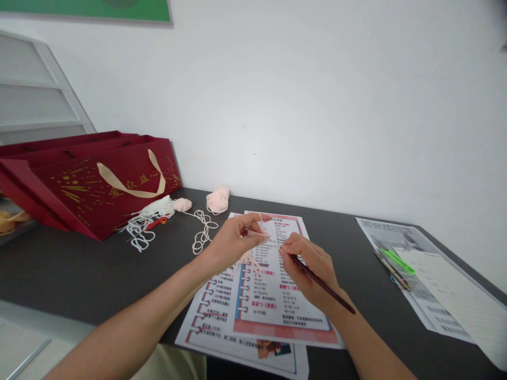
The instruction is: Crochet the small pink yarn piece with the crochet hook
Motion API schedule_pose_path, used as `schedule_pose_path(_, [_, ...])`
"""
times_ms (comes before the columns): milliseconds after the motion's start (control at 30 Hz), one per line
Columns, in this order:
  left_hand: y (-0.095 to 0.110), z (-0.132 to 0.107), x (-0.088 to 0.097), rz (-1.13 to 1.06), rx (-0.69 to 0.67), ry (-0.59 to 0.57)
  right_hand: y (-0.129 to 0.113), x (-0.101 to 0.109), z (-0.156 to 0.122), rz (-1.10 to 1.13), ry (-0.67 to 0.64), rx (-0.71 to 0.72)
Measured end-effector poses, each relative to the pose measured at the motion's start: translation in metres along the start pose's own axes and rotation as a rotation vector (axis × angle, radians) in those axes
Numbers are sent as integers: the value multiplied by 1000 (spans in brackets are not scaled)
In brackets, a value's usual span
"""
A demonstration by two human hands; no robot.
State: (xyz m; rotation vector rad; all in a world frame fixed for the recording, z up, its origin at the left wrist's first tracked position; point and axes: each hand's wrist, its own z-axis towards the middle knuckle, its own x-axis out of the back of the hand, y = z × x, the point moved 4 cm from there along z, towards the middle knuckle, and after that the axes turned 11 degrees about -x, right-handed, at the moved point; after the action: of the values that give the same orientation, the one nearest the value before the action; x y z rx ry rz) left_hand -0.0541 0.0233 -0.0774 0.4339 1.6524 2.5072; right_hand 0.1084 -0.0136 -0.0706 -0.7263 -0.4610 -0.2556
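My right hand (312, 269) is closed around a crochet hook with a dark brown handle (325, 286). The hook's thin tip points left, toward my left fingers. My left hand (233, 235) pinches pale pink yarn (253, 233), and a strand loops over a raised finger. Any stitches at the fingertips are too small to make out. Below that hand hangs a loose bunch of pale yarn (250, 258). Both hands are above printed pattern sheets (285, 328) with red and black text. A slack strand (203, 228) curls on the table to the left.
Two pale pink yarn balls (217, 200) and a white yarn bundle (152, 212) lie at the back left, with a red tool (157, 222) beside them. Red gift bags (106, 184) lean by the wall. At the right are papers (435, 279), a green tool (398, 260) and scissors-like metal items.
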Motion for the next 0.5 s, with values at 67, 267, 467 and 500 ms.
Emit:
schedule_pose_path(67, [0,0,1,-5,-1,4,8,2,-1,55,31,-140])
schedule_pose_path(267, [2,-1,-4,-279,73,-74,27,-8,4,685,18,-554])
schedule_pose_path(467, [-2,-3,-12,-474,110,-38,21,-24,-3,633,61,-483])
schedule_pose_path(500, [-3,-4,-14,-489,121,-36,19,-23,-6,448,96,-388])
